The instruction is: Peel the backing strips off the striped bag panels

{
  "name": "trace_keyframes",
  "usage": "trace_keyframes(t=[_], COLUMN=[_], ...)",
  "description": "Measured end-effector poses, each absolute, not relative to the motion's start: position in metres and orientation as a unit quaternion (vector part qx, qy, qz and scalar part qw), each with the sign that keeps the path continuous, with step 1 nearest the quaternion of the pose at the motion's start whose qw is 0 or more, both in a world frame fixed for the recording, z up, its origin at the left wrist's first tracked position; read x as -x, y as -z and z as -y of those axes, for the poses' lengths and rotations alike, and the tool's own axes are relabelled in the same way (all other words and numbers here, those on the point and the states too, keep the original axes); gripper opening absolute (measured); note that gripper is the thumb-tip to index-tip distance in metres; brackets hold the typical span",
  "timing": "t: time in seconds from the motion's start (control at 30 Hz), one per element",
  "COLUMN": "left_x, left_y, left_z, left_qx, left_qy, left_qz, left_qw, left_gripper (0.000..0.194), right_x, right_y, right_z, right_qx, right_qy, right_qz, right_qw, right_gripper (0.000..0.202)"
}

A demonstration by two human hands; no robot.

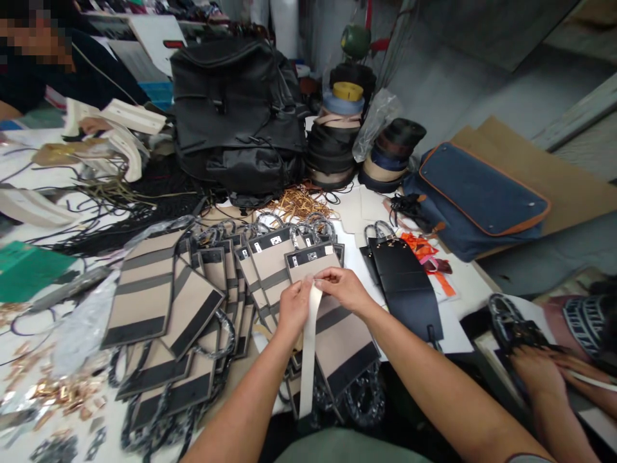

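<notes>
My left hand (pixel 295 303) and my right hand (pixel 346 288) meet over the front bag piles, thumbs and fingertips pinched together. Between them they grip the top end of a long off-white strip (pixel 310 357), which hangs down toward my lap. Under my hands lies a beige flat bag (pixel 344 331) with dark bands, and a small pale patch (pixel 329 249) shows at its top corner. To the left, several similar striped bags (pixel 141 283) are heaped with plastic-wrapped handles. My fingers hide the strip's very tip.
Behind the bags stand a black backpack (pixel 236 109) and stacked webbing rolls (pixel 332 145). Rightward are a black bag (pixel 402 276) and a navy bag (pixel 482 186). Gold-coloured pieces (pixel 67 392) lie front left. Another person's hands (pixel 540 373) work at the right edge.
</notes>
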State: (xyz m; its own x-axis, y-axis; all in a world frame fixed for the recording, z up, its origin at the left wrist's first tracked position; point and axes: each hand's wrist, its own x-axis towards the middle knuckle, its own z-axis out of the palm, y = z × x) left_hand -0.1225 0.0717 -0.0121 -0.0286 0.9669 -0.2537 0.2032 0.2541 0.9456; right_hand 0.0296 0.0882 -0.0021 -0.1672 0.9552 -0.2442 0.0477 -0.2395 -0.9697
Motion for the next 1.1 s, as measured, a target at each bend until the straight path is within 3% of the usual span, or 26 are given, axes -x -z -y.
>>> trace_keyframes(t=[0.1, 0.2, 0.37, 0.53, 0.73, 1.1], left_x=[0.124, 0.126, 0.128, 0.128, 0.131, 0.145], left_y=[0.003, -0.004, -0.009, -0.009, -0.006, 0.015], left_z=[-0.067, -0.064, -0.062, -0.062, -0.066, -0.083], left_qx=[-0.541, -0.581, -0.601, -0.623, -0.676, -0.723], left_qy=[-0.395, -0.390, -0.335, -0.339, -0.303, -0.288], left_qz=[-0.557, -0.514, -0.570, -0.565, -0.581, -0.591], left_qw=[0.492, 0.497, 0.450, 0.421, 0.337, 0.212], left_gripper=[0.035, 0.042, 0.019, 0.015, 0.014, 0.024], right_x=[-0.033, -0.040, -0.049, -0.052, -0.043, -0.015], right_y=[-0.007, -0.015, -0.031, -0.050, -0.053, 0.018], right_z=[-0.085, -0.084, -0.085, -0.094, -0.103, -0.125], right_qx=[0.536, 0.535, 0.561, 0.525, 0.488, 0.556], right_qy=[-0.556, -0.527, -0.408, -0.306, -0.186, -0.285], right_qz=[0.483, 0.525, 0.648, 0.765, 0.839, 0.729], right_qw=[0.412, 0.401, 0.313, 0.213, 0.153, 0.278], right_gripper=[0.036, 0.036, 0.022, 0.016, 0.005, 0.013])
